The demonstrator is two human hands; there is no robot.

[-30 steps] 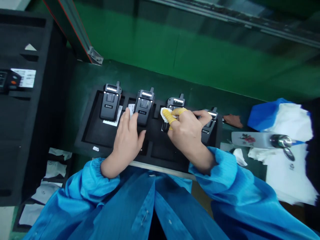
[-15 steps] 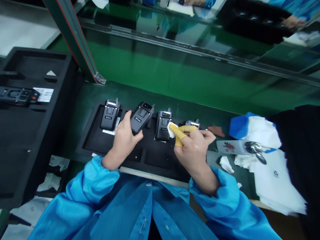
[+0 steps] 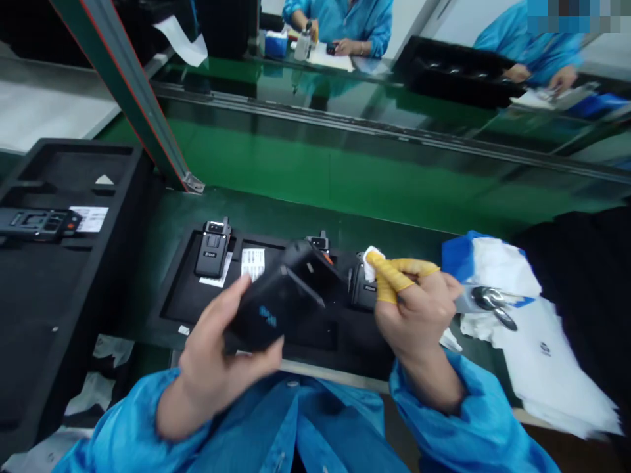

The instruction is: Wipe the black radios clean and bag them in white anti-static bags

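Note:
My left hand (image 3: 210, 361) is closed around a black two-way radio (image 3: 280, 302), raised toward me, tilted and motion-blurred. Between the fingertips of my right hand (image 3: 419, 305), some in yellow finger covers, is a small white wipe (image 3: 371, 263). That hand hovers by another radio (image 3: 361, 289), partly covering it. A third radio (image 3: 211, 253) stands at the left of the black foam tray (image 3: 170, 315). Behind the held radio, just the top of one more radio (image 3: 318, 243) shows. A printed label (image 3: 253, 261) lies exposed in a tray slot.
A large black foam tray (image 3: 34, 289) with a radio (image 3: 39, 222) lies left. To the right are a blue-and-white packet (image 3: 503, 263), metal scissors-like handles (image 3: 490, 299) and white bags (image 3: 552, 368). Beyond a green partition (image 3: 296, 161), co-workers in blue sleeves handle items.
My left hand has lifted its radio toward me and tipped it, exposing the label beneath. My right hand with the wipe has moved right. The view has tilted upward, showing more of the co-workers.

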